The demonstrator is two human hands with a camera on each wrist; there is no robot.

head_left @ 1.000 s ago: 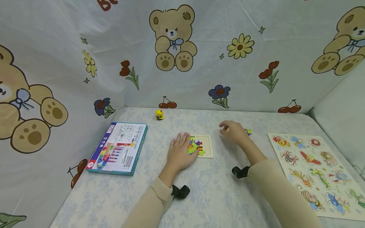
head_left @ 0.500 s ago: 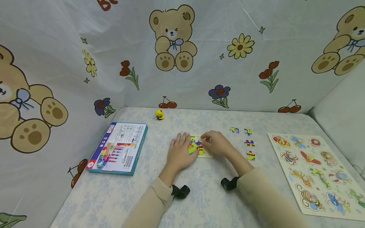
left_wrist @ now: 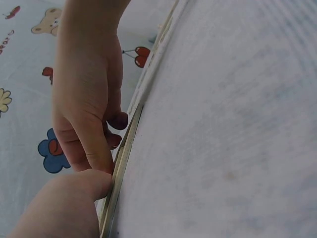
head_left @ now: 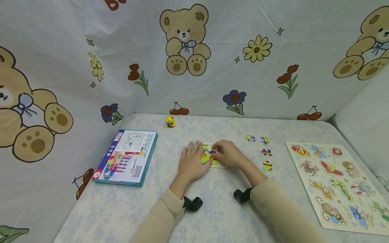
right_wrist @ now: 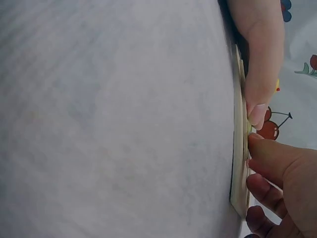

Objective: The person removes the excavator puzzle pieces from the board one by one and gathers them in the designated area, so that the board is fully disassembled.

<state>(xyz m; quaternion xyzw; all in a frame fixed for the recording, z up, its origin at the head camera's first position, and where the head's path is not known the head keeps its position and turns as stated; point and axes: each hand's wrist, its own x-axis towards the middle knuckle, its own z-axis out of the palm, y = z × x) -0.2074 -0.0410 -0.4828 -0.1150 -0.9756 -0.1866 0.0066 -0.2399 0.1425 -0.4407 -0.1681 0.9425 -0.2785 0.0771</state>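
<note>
My left hand [head_left: 191, 162] lies with straight fingers over the left part of a small wooden jigsaw puzzle [head_left: 223, 165], holding it against the table. Colourful picture parts in yellow, green and red show between the hands. Over the puzzle's right part, my right hand [head_left: 229, 153] has curled fingers and pinches a small puzzle piece, mostly hidden by the fingertips. In the right wrist view, the right thumb [right_wrist: 267, 153] meets the puzzle's top close to the left thumb [right_wrist: 262, 79]. Loose puzzle pieces [head_left: 266, 152] lie to the right, several in all.
At left lies a flat teal-edged box [head_left: 126, 158]. A small yellow figurine [head_left: 170, 122] stands near the back edge. A large board with insect pictures [head_left: 337, 185] lies at right. Bear-printed cloth [head_left: 212, 60] rises behind the table.
My right hand has moved left and nearer from beside the loose pieces to the puzzle, then slightly further left, uncovering those pieces. The left hand stays in place.
</note>
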